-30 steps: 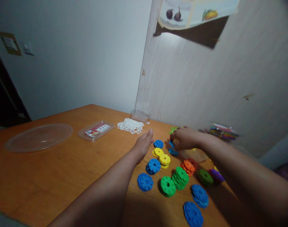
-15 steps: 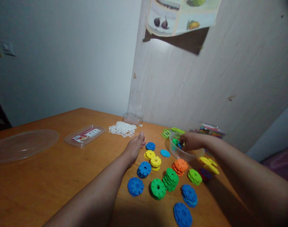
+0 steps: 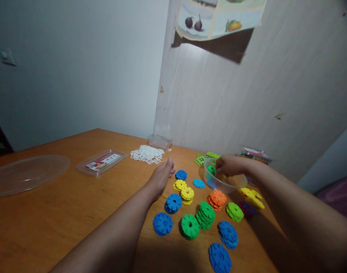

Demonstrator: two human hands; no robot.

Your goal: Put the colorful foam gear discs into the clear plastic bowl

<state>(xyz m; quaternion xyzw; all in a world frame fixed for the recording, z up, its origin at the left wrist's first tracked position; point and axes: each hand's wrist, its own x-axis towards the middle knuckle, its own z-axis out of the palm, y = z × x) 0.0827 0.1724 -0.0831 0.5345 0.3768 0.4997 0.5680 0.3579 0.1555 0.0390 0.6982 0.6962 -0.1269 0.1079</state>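
My right hand (image 3: 228, 166) reaches into a clear plastic bowl (image 3: 219, 185), its fingers bent downward and closed. What they grip is hidden; green slotted discs (image 3: 211, 170) show beside them inside the bowl. My left hand (image 3: 161, 177) rests on its edge on the table, thumb out, fingers partly seen and holding nothing. Closest to it is a small blue disc stack (image 3: 181, 174). Yellow discs (image 3: 187, 193), another blue stack (image 3: 173, 203), green stacks (image 3: 205, 215), an orange stack (image 3: 217, 200) and a lime stack (image 3: 235, 212) stand between my forearms.
White lattice pieces (image 3: 147, 154) lie in a heap before a clear container (image 3: 160, 141). A labelled clear lid (image 3: 101, 163) and a large oval lid (image 3: 28, 175) are at left. Lime lattice pieces (image 3: 200, 159) sit behind the bowl. Yellow pieces (image 3: 252, 197) lie under my right forearm.
My right hand has shifted slightly left within the bowl, and the blue piece seen at its fingertips is now hidden. My left hand has stayed in place.
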